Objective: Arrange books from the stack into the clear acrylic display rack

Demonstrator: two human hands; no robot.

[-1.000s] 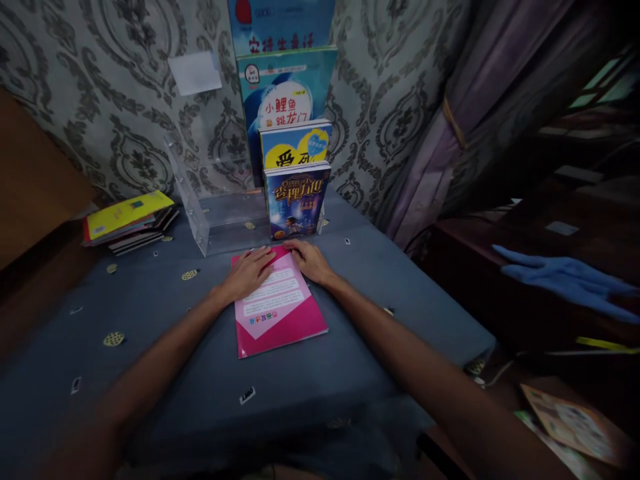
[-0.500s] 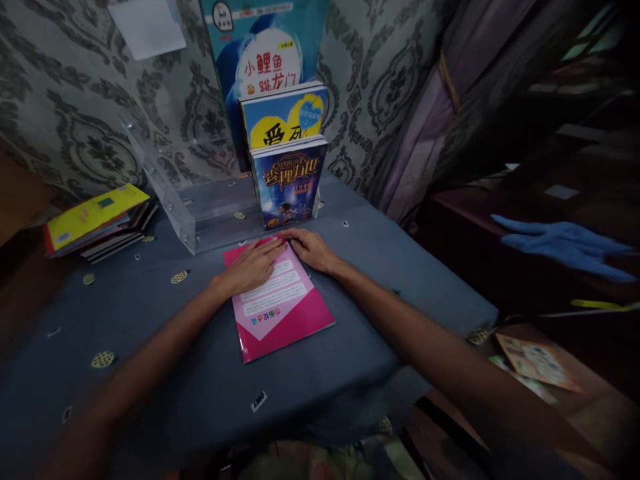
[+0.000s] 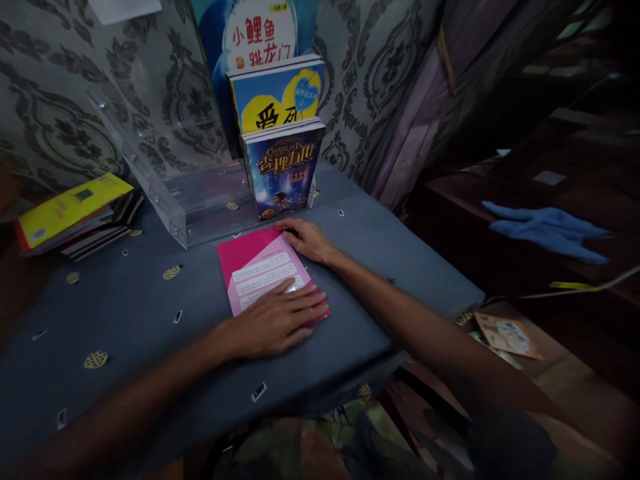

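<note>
A pink book (image 3: 250, 257) lies on the cloth-covered table with its printed back cover up. Across its lower part my left hand (image 3: 277, 319) lies flat, palm down, fingers stretched out to the right. My right hand (image 3: 307, 240) rests at the book's upper right corner, its fingers slightly bent and touching the edge without wrapping round it. Just beyond stands a dark blue book (image 3: 287, 170) in front of a blue and yellow book (image 3: 275, 93). Left of these is a clear acrylic rack (image 3: 173, 213).
A stack of books with a yellow one (image 3: 75, 210) on top lies on the table's left. Behind, a large picture book (image 3: 260, 33) leans near the patterned wall. At right are a blue glove (image 3: 550, 230) and, lower down, a picture book (image 3: 507, 333).
My left hand has slid from the upper part of the pink book down to its lower edge. My right hand stays at the upper right corner. The view has shifted slightly.
</note>
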